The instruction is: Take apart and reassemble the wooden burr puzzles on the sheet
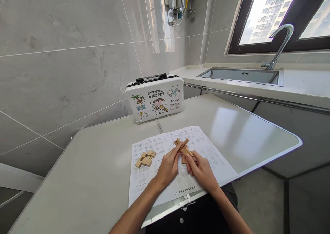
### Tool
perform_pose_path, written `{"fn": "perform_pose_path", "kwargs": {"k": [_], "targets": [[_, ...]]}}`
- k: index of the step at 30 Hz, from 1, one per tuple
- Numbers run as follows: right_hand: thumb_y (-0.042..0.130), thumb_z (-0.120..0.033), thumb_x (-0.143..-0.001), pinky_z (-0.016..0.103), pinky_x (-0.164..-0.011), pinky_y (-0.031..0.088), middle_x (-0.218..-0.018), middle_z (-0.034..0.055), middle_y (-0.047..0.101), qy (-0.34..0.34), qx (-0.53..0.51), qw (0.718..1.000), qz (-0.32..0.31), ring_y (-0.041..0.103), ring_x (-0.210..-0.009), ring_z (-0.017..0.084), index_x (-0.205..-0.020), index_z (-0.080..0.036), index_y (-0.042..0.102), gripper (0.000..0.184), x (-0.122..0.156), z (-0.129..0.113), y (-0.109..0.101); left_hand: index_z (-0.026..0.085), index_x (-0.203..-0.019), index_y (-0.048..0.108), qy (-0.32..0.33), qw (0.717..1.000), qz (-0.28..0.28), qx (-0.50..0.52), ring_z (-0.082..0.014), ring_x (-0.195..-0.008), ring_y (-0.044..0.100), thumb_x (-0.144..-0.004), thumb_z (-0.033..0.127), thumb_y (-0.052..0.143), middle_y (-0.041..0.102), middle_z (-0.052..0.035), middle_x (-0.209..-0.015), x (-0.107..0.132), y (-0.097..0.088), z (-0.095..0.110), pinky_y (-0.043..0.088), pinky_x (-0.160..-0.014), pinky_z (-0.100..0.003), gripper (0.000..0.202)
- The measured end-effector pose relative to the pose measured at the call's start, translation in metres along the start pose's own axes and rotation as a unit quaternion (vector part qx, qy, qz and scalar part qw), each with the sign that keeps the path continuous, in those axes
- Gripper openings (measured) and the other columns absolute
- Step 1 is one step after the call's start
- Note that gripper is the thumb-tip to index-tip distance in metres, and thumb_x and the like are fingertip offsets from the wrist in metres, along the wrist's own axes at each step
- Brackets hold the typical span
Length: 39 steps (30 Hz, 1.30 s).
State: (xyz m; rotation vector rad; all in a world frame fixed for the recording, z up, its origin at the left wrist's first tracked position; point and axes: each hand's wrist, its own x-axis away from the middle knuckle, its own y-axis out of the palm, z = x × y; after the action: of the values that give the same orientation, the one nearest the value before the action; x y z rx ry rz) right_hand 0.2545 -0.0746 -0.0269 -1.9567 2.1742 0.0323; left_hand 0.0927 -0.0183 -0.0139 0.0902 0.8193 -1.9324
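Over a printed paper sheet (162,189), my two hands meet with notched wooden puzzle pieces between them. My left hand (167,167) is closed, its fingertips pinching a slim wooden puzzle piece (185,143) that points up and away. My right hand (201,168) closes around another wooden puzzle piece (187,152) right beside it. Just beyond my left fingertips shows a marked wooden piece (177,142); whether it is held or lies on the paper I cannot tell. To the left on the sheet rests a cluster of wooden puzzle pieces (145,158), one with a dark mark.
A white carry case (157,101) with cartoon prints stands at the back of the folding table (103,165), near the tiled wall. Farther right are a counter with a sink (239,76) and a curved faucet (281,45) under a window. The table's front edge meets my lap.
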Motion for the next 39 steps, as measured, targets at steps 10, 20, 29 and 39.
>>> {"fn": "perform_pose_path", "kwargs": {"k": [10,20,29,39], "targets": [[0.049,-0.052,-0.106,0.029,-0.055,0.037,-0.056,-0.0045,0.049,-0.001,-0.012,1.0,-0.002,0.045,-0.052,0.015,-0.076,-0.025,0.046,0.04,-0.004,0.0,-0.001,0.033,-0.155,0.047,0.037,0.999,-0.018,-0.003,-0.0228,-0.124,0.068,-0.107,0.017,0.043,0.067,-0.0056,-0.142,-0.001,0.0,0.006,0.057,-0.105,-0.042,0.051],[0.049,-0.051,-0.106,0.028,-0.055,0.037,-0.057,-0.0048,0.049,0.0,-0.008,1.0,-0.002,0.044,-0.052,0.015,-0.077,-0.025,0.046,0.039,-0.003,0.0,-0.001,0.03,-0.147,0.054,0.031,0.999,-0.027,0.011,-0.0233,-0.134,0.062,-0.108,0.02,0.042,0.064,-0.0059,-0.146,0.0,0.002,0.008,0.052,-0.114,-0.045,0.042],[0.05,-0.06,-0.102,0.029,-0.056,0.041,-0.058,-0.0037,0.051,0.01,0.001,1.0,-0.001,0.048,-0.052,0.017,-0.077,-0.026,0.048,0.042,-0.002,-0.004,0.001,0.028,-0.144,0.054,0.017,1.0,-0.01,-0.008,-0.0231,-0.131,0.064,-0.108,0.022,0.042,0.066,-0.0076,-0.143,0.002,0.005,0.006,0.054,-0.111,-0.044,0.038],[0.052,-0.062,-0.101,0.028,-0.054,0.042,-0.06,-0.0031,0.05,0.022,-0.031,0.999,0.007,0.047,-0.053,0.016,-0.081,-0.023,0.056,0.044,-0.002,-0.007,0.0,0.028,-0.139,0.057,-0.017,1.0,0.022,0.002,-0.0233,-0.123,0.067,-0.108,0.025,0.042,0.07,-0.0066,-0.135,0.002,0.005,0.011,0.055,-0.106,-0.042,0.034]]}}
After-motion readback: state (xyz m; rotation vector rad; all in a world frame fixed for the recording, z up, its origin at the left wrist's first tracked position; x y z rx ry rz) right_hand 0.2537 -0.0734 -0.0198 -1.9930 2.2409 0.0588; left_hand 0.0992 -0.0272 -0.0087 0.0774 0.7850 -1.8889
